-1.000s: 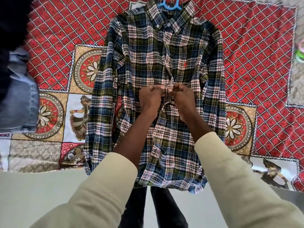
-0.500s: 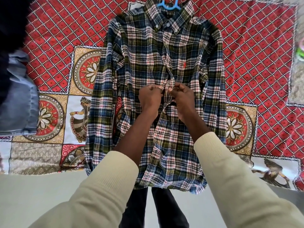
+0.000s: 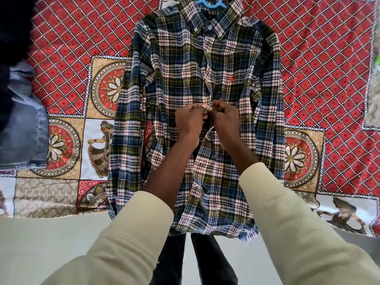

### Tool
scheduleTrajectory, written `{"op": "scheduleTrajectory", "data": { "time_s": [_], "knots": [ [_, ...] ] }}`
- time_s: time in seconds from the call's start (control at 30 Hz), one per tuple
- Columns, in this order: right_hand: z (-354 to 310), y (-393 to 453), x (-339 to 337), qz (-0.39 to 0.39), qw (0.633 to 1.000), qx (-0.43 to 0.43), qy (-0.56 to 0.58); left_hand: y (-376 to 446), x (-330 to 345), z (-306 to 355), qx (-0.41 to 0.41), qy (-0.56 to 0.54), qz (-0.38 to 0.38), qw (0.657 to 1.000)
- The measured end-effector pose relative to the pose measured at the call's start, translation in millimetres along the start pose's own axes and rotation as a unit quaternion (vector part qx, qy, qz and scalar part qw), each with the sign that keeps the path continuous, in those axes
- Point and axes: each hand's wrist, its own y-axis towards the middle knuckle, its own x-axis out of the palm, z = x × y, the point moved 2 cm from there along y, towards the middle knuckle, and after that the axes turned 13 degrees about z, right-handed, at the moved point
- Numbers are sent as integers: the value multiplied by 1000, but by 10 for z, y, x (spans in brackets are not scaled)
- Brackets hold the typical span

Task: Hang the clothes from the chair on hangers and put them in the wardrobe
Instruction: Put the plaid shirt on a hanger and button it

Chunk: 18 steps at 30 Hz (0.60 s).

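I have the long-sleeved plaid flannel shirt (image 3: 197, 120), checked in blue, green, white and red, laid flat and face up on the bed's red diamond-patterned printed cover (image 3: 318, 68), collar away from me and hem hanging just over the near edge. Lying flat keeps the two front edges lined up so I can work down the placket. The light blue plastic hanger (image 3: 211, 1) sits inside the collar, only its neck showing at the top, so by my reckoning the shirt is already hung and I am fastening it so it will not slip off on the way to the wardrobe.

My left hand (image 3: 190, 120) and right hand (image 3: 225, 120) meet at the middle of the front. Each grip is closed tight, fingers curled, pinching one edge of the placket, and the fingertips of the two nearly touch over what I take to be a button and its hole. Above that point the front looks closed; below it the edges gape a little, so the lower buttons seem not yet done.

The button itself is hidden under my fingers, so I cannot tell whether it is through. The hanger's hook is cut off by the frame. At the left edge lies a folded blue denim garment (image 3: 22, 130) beside something dark and blurred I cannot identify. No chair or wardrobe is in view.
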Motion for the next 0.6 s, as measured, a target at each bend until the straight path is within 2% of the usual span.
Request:
{"op": "scheduleTrajectory", "data": {
  "time_s": [0.3, 0.47, 0.6],
  "knots": [
    [96, -15, -2, 0, 991, 105, 87, 58, 48, -57, -1, -2, 47, 999],
    [133, 59, -34, 6, 989, 123, 84, 80, 19, -58, -11, -18, -6, 1000],
    [99, 71, -32, 7, 987, 140, 77, 90, 1, -63, -10, -15, -8, 1000]
  ]
}}
